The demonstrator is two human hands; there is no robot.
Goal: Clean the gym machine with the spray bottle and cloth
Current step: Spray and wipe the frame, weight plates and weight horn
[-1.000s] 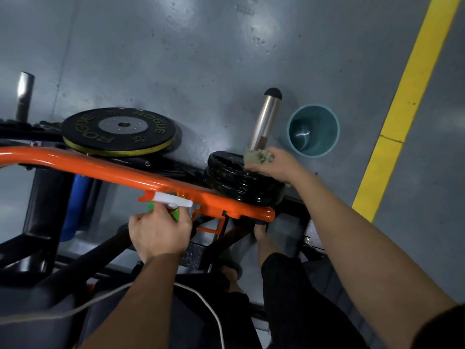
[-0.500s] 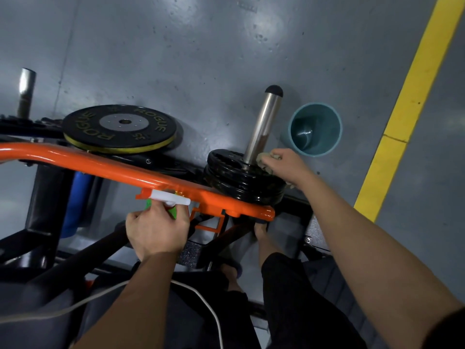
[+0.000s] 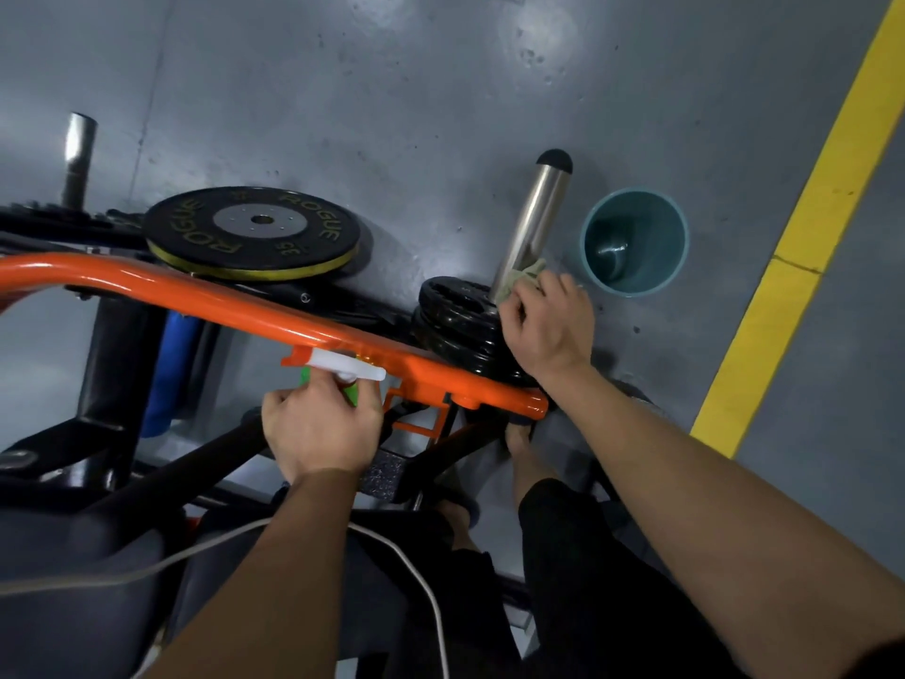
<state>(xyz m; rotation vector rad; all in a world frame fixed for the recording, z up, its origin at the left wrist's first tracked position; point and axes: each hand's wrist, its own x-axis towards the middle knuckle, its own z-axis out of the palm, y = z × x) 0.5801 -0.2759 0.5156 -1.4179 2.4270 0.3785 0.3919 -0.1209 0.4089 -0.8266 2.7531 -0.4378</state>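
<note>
At the foot of the steel weight post, my right hand clamps the bunched cloth against the metal to wipe it. Well apart, my left hand grips the spray bottle beside the orange bar, ready, I judge, to respray.

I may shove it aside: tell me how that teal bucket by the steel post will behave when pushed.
The teal bucket looks like thin plastic with little inside, so probably light and quick to slide on the smooth grey floor. Its base looks narrower than its rim, so a high push may tip it.
</note>
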